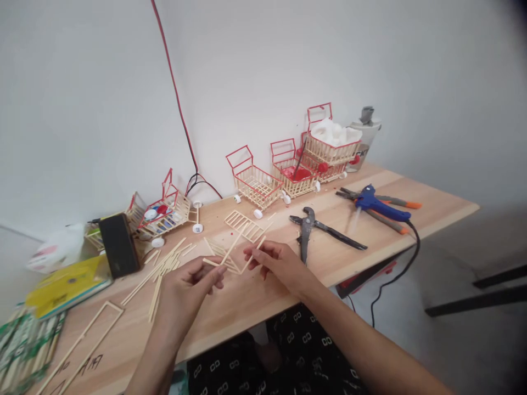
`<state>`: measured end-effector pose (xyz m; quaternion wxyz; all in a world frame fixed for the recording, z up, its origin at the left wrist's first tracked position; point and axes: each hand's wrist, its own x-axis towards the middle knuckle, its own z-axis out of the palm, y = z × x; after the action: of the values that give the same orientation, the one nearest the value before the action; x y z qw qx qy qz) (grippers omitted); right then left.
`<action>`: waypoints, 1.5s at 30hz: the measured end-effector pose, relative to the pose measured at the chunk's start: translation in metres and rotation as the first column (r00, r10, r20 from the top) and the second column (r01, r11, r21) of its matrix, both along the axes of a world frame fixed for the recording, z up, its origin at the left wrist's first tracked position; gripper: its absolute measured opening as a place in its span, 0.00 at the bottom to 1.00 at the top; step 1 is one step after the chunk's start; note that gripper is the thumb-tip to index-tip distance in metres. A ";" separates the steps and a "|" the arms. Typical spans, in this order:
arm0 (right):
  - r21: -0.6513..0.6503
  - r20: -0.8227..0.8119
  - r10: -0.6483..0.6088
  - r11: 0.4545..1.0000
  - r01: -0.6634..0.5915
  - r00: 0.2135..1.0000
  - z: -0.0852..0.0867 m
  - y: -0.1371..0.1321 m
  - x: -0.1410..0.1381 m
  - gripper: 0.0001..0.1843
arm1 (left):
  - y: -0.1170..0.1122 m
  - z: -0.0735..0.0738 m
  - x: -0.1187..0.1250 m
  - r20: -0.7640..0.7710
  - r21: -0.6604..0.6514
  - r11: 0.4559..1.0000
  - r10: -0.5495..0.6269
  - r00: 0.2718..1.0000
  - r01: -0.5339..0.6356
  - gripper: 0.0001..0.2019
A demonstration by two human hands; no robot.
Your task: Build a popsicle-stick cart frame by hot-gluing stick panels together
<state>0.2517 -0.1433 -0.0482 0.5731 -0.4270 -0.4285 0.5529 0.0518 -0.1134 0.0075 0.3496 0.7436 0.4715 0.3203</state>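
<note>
My left hand point(193, 282) and my right hand point(275, 262) are raised just above the wooden table point(263, 296), both pinched on a small frame of thin wooden sticks point(230, 258). The left fingers grip its left end, the right fingers its right end. A flat ladder-like stick panel point(246, 225) lies on the table just behind it. Loose sticks point(162, 271) lie to the left of my left hand.
Several small stick-and-red-wire carts point(255, 184) stand along the wall. Black pliers point(317, 230), a blue glue gun point(376, 203) with its cord and orange-handled pliers lie right. A black box point(118, 244), yellow packet point(66, 285) and a long stick frame point(82, 340) sit left.
</note>
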 end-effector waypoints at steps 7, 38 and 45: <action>0.072 -0.070 0.046 0.997 -0.041 0.997 0.004 0.003 -0.003 0.15 | 0.009 0.029 -0.009 -0.058 0.204 0.979 0.039 0.998 -0.026 0.15; -0.051 -0.139 -0.002 0.999 -0.005 0.990 0.000 -0.002 0.014 0.21 | 0.037 0.011 0.023 -0.188 0.382 0.854 -0.302 0.935 0.353 0.06; 0.256 0.625 -0.444 0.893 0.369 0.642 0.028 -0.041 0.097 0.13 | 0.046 0.004 0.029 -0.132 0.499 0.820 -0.249 0.960 0.281 0.07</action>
<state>0.3483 -0.1840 -0.0200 0.5117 -0.6504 -0.5261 0.1958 0.0806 -0.0678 0.0115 0.1655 0.8772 0.2717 0.3596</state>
